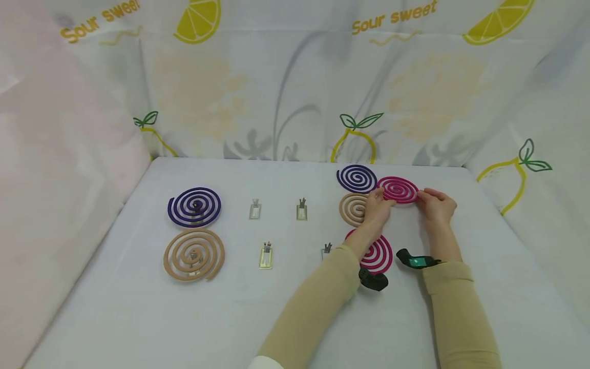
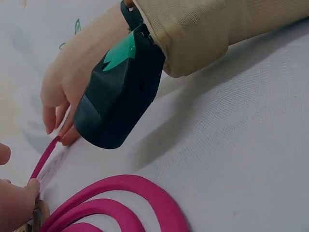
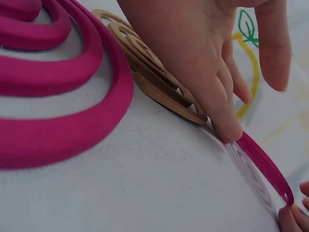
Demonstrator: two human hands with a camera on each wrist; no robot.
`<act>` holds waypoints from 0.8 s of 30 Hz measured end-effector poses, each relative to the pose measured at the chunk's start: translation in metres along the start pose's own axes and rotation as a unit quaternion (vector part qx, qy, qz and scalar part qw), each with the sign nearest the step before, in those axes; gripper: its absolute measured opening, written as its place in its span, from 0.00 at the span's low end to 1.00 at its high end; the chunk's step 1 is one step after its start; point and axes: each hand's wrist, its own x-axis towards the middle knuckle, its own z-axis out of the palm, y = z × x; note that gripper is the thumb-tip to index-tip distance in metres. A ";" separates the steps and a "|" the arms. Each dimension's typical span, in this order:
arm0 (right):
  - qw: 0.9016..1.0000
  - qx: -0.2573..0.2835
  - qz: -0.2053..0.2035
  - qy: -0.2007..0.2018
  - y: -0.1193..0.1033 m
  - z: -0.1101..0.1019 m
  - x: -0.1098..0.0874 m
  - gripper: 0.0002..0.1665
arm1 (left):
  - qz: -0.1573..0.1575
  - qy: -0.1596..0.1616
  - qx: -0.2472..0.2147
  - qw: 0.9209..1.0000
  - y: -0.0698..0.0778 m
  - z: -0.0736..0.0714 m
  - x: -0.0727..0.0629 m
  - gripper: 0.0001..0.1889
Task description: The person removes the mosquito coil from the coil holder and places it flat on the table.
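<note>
Both hands hold a magenta mosquito coil [image 1: 398,190] by its opposite edges. My left hand [image 1: 379,207] pinches its left edge, covering part of a beige coil [image 1: 351,209]. The right edge is pinched by my right hand [image 1: 438,206]. In the right wrist view the held coil [image 3: 263,162] looks edge-on, tilted just over the cloth, with a spiral shadow below. Beyond the left hand lies a dark purple coil [image 1: 357,178]. Another magenta coil [image 1: 381,256] lies beneath the left forearm, partly hidden.
On the left, a dark purple coil [image 1: 194,207] and a beige coil [image 1: 193,254] rest over metal stands. Between the groups are a silver stand [image 1: 255,210], gold stands [image 1: 301,211] [image 1: 266,257], and another silver stand [image 1: 327,250], partly covered by the left sleeve. Printed curtains surround the table.
</note>
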 end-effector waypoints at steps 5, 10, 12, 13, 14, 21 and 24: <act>0.999 -0.041 -0.013 -0.004 0.003 0.008 0.001 0.20 | 0.000 -0.014 0.021 1.000 0.000 0.001 0.003 0.24; 0.997 -0.074 -0.024 -0.024 0.005 0.013 0.001 0.33 | -0.011 -0.030 0.053 0.998 0.001 0.003 0.006 0.24; 0.994 -0.097 -0.031 -0.033 0.006 0.015 0.001 0.35 | -0.014 -0.034 0.065 0.997 0.002 0.005 0.007 0.25; 0.992 -0.111 -0.036 -0.035 0.007 0.015 0.001 0.35 | -0.014 -0.035 0.069 0.997 0.002 0.005 0.007 0.25; 0.991 -0.125 -0.039 -0.037 0.008 0.016 0.001 0.36 | -0.015 -0.036 0.071 0.997 0.001 0.006 0.008 0.26; 0.981 -0.174 -0.066 -0.050 0.013 0.019 0.002 0.39 | -0.019 -0.049 0.051 0.997 0.000 0.008 0.012 0.32; 0.979 -0.181 -0.065 -0.069 0.014 0.018 0.002 0.43 | -0.020 -0.063 0.049 0.997 0.000 0.009 0.013 0.33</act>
